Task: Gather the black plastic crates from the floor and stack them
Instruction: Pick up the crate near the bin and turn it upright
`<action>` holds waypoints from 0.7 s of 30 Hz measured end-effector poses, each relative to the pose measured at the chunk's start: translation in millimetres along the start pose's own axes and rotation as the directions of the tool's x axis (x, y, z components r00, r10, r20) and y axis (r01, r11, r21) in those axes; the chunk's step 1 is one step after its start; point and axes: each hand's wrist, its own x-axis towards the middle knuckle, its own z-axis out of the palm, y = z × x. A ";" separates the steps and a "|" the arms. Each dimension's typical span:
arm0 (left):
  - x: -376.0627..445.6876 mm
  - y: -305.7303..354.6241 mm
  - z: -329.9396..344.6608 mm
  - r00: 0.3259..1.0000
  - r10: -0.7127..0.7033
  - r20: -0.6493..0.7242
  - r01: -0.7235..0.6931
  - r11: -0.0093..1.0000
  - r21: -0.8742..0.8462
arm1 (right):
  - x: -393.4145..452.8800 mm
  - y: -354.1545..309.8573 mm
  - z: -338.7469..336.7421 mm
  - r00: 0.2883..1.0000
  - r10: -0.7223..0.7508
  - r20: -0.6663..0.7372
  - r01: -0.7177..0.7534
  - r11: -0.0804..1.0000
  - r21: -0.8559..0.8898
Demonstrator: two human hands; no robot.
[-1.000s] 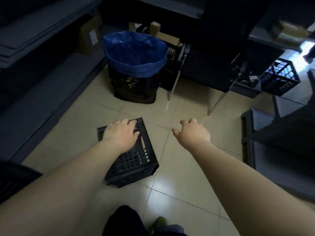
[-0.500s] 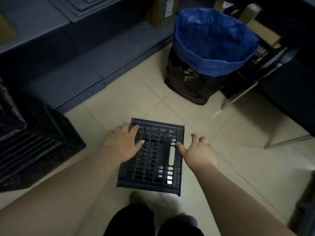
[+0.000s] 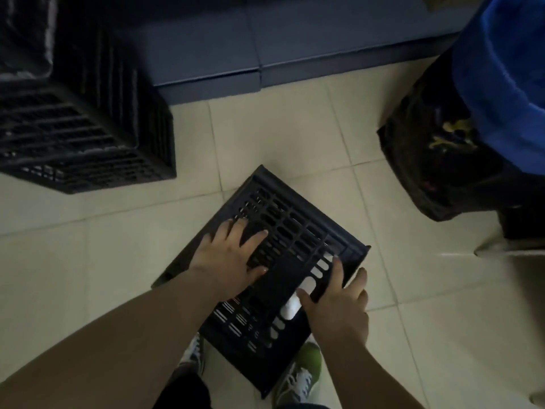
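Note:
A black lattice plastic crate (image 3: 298, 231) is tilted in front of me, above my shoes, held between both hands. My left hand (image 3: 230, 261) lies spread against its left lattice side with the fingers pressing on it. At the crate's right edge my right hand (image 3: 339, 305) grips beside the handle slot, thumb on the lattice and fingers curled over the rim. Upper left on the floor stands a taller block of black crates (image 3: 88, 128); its top is cut off by the frame.
A black bin lined with a blue bag (image 3: 507, 69) stands at the right. A dark low shelf base (image 3: 265, 54) runs along the back. My green and white shoes (image 3: 300, 376) show under the crate. Beige tiled floor (image 3: 280, 137) lies between the held crate and the crate block.
My view has swung left and down, bringing the crate block closer. The crate has turned and come up over my feet, and my right hand has closed on its right edge.

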 end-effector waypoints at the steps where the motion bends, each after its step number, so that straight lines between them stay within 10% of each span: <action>1: 1.4 4.6 8.2 1.000 -0.005 0.012 0.005 1.000 -0.004 | 4.3 3.7 7.2 1.000 -0.013 0.024 0.012 1.000 0.022; 9: -2.7 26.5 44.6 0.998 -0.044 -0.034 0.043 0.999 -0.028 | 30.5 11.4 39.2 0.994 -0.100 0.049 0.061 0.855 0.516; 21: -56.5 -46.5 28.4 0.986 -0.106 -0.132 0.083 0.982 -0.171 | 8.1 -77.6 13.8 0.959 -0.250 -0.131 0.282 0.853 0.439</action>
